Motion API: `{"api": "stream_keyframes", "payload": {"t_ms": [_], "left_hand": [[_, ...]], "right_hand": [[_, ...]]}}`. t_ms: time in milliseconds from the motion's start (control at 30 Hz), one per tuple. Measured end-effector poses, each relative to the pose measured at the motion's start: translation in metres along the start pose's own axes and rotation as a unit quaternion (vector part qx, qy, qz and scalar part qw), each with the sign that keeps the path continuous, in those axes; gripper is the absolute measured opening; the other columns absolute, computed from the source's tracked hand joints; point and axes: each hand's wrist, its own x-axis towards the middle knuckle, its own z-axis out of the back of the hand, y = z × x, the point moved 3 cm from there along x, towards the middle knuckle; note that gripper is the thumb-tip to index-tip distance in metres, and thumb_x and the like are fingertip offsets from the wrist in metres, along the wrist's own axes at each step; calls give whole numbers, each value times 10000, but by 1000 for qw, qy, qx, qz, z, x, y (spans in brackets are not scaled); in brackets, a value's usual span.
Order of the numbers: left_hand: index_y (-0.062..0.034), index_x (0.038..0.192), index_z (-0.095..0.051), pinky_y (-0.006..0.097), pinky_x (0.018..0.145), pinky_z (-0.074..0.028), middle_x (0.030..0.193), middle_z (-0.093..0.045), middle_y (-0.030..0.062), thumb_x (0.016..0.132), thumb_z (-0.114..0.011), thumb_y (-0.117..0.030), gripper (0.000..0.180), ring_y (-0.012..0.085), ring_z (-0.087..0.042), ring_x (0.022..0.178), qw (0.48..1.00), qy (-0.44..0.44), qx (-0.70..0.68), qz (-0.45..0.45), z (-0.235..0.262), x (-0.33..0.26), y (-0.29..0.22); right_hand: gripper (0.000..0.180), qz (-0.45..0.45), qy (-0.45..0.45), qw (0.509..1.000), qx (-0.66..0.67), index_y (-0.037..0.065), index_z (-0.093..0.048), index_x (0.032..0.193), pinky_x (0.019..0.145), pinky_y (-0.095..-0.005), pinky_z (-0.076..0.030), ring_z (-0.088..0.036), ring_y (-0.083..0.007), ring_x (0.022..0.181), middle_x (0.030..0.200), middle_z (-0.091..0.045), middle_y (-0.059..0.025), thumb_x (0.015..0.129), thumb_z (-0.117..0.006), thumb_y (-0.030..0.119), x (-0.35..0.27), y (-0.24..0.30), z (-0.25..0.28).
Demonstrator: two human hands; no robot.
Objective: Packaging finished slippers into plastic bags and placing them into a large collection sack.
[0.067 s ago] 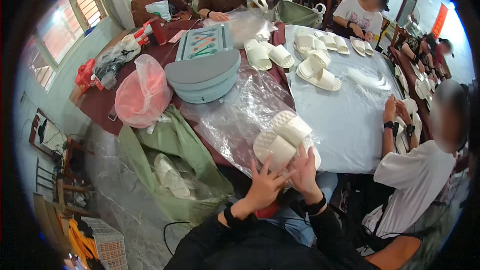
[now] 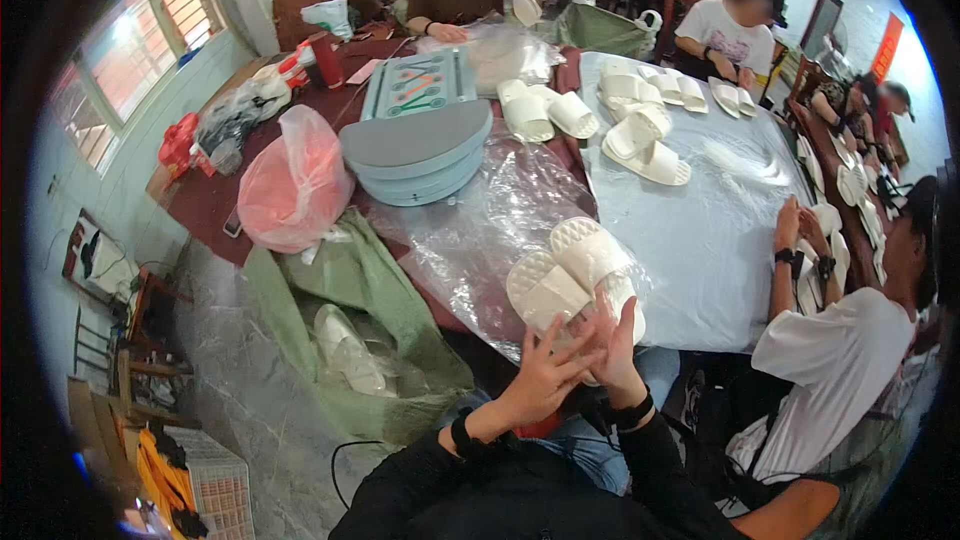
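Observation:
A pair of cream slide slippers lies side by side at the table's near edge, the left slipper (image 2: 545, 292) slightly nearer me than the right slipper (image 2: 592, 248). Clear plastic film (image 2: 490, 240) spreads beneath and beside them. Just below the pair, my left hand (image 2: 540, 383) has its fingers stretched out toward my right hand (image 2: 618, 352), and the two overlap or touch at the fingertips. My right hand's thumb and fingers stand apart, close against the near ends of the slippers. Neither hand visibly grips anything.
An open green sack (image 2: 300, 312) with wrapped slippers stands left of my arms. On the table are a grey-blue half-round case (image 2: 415, 165), a pink-filled plastic bag (image 2: 292, 180) and several more slippers (image 2: 645, 150). A co-worker in white (image 2: 835, 350) sits close on the right.
The view has shifted a little, so the table's things sit slightly farther right. My left hand's fingers have drawn closer to my right hand, while the slippers stay by the near edge.

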Motion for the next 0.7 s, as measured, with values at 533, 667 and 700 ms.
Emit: {"api": "stream_keyframes", "payload": {"t_ms": [533, 667, 700], "left_hand": [[26, 1262, -485, 293, 1028, -317, 1318, -499, 108, 1011, -343, -262, 408, 154, -451, 1198, 803, -303, -504, 94, 138, -1, 22], [33, 1238, -498, 345, 1033, -331, 1297, -513, 156, 1003, -361, -226, 375, 222, -462, 1216, 820, -357, -443, 61, 174, -21, 16], [33, 1238, -498, 345, 1033, -331, 1297, -513, 156, 1003, -361, -226, 375, 222, -462, 1216, 820, -359, -441, 63, 181, -28, 14]], "right_hand": [[914, 286, 227, 435, -823, 54, -369, 1329, 1078, -469, -233, -297, -379, 1338, 1424, -304, -251, 655, -714, 567, -39, -8, -73], [400, 345, 191, 359, -846, 114, -559, 1171, 1021, -472, -309, -505, -272, 1197, 1210, -582, -106, 777, -620, 152, -26, -19, -42], [400, 346, 193, 361, -844, 114, -559, 1171, 1021, -472, -309, -505, -272, 1197, 1210, -582, -106, 777, -620, 152, -21, -18, -47]]}}
